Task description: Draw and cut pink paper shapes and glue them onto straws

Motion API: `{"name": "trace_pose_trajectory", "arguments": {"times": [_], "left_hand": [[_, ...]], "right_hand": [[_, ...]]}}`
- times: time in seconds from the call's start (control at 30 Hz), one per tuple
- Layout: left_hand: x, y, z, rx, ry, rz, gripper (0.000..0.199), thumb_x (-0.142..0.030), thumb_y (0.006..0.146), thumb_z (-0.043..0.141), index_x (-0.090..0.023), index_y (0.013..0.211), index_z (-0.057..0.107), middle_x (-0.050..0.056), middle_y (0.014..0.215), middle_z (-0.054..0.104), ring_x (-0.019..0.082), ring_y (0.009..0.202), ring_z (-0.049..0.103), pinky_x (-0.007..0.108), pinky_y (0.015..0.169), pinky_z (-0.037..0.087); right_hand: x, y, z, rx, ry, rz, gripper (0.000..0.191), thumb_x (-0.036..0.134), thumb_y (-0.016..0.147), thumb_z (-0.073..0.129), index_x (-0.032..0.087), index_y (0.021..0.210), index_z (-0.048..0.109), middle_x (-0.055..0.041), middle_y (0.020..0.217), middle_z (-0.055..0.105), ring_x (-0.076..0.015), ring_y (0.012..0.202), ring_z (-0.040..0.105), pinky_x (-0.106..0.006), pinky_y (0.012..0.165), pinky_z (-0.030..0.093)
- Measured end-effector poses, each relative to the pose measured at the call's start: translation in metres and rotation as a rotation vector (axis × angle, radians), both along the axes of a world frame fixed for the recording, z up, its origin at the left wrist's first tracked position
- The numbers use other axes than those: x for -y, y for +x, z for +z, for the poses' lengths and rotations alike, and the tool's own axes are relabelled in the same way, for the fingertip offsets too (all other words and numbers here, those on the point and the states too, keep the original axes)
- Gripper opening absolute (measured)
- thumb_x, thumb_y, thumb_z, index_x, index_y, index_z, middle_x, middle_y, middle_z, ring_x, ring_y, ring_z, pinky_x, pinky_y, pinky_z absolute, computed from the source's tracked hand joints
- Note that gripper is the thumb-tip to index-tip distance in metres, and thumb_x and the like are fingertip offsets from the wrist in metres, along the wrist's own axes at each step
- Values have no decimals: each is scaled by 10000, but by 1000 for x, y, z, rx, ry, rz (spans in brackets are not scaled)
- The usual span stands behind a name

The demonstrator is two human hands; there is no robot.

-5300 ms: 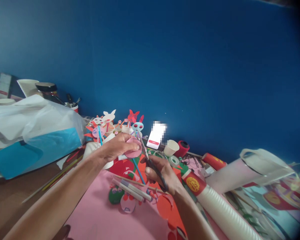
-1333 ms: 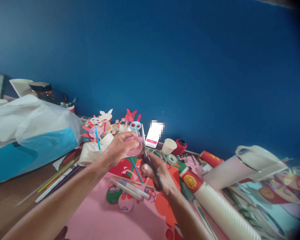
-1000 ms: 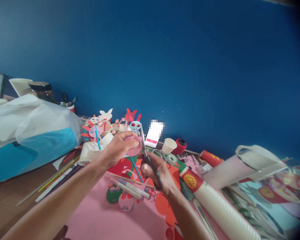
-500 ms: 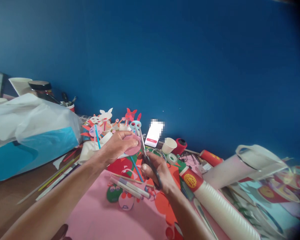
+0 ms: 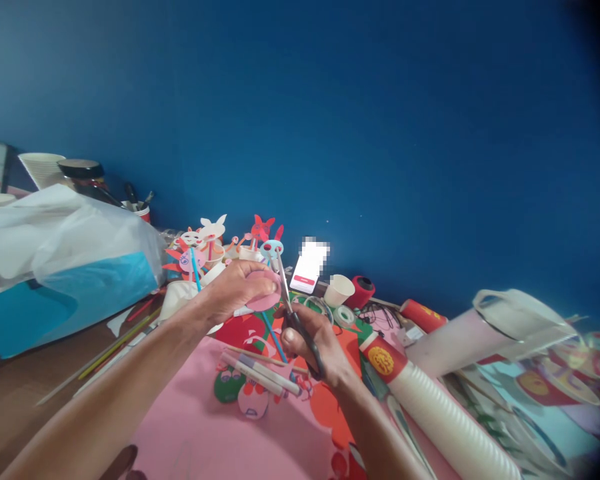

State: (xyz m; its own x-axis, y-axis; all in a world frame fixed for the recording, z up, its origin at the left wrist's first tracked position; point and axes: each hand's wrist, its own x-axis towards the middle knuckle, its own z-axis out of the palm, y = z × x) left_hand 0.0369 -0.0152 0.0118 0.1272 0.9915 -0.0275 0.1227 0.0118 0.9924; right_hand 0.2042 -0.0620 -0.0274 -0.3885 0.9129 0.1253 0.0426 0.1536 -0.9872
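Between the thumb and fingers of my left hand [image 5: 243,287] is a round piece of pink paper [image 5: 263,291]. My right hand [image 5: 314,337] is closed round the black handles of a pair of scissors [image 5: 284,283]. The blades point up and away from me, at the right edge of the pink paper. Below the hands, white markers [image 5: 263,373] lie on a pink sheet [image 5: 215,433], beside a green paper face [image 5: 229,387] and a pink paper face [image 5: 253,400]. Whether the blades are biting into the paper, I cannot tell.
Paper animal figures [image 5: 213,230] stand in cups at the back, near a lit phone [image 5: 306,270]. To the right are a paper cup [image 5: 339,291], a roll of tape [image 5: 343,316] and a long stack of cups [image 5: 440,413]. A plastic bag [image 5: 70,233] covers the left side.
The hands, scissors and pink paper have barely moved. The paper looks slightly tilted compared with before, and the camera view has shifted a little.
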Motion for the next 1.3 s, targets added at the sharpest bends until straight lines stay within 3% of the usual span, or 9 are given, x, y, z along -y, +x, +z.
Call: {"name": "trace_pose_trajectory", "arguments": {"times": [0.53,0.77,1.3], "left_hand": [[-3,-7,-4,-11,-14,-80,103,-233,576,595,-169,646,636,-15,580,591,106,523,504,220,483,334],[-4,-10,-3,36,-53,-186,89,-227,561,607,-166,614,645,-17,552,573,97,498,487,216,480,322],[-9,-20,-6,160,-127,-304,119,-240,566,693,-164,658,688,27,610,630,102,522,532,209,493,386]], "right_hand": [[-2,1,-4,-7,-71,-5,458,525,654,689,151,901,595,46,549,471,-76,460,431,-209,430,401],[-4,3,-5,-22,-65,41,433,450,636,738,155,918,596,43,592,478,-81,504,450,-215,474,421],[-3,2,-3,9,-85,12,462,504,614,730,153,891,611,39,564,495,-86,475,466,-216,440,425]]}}
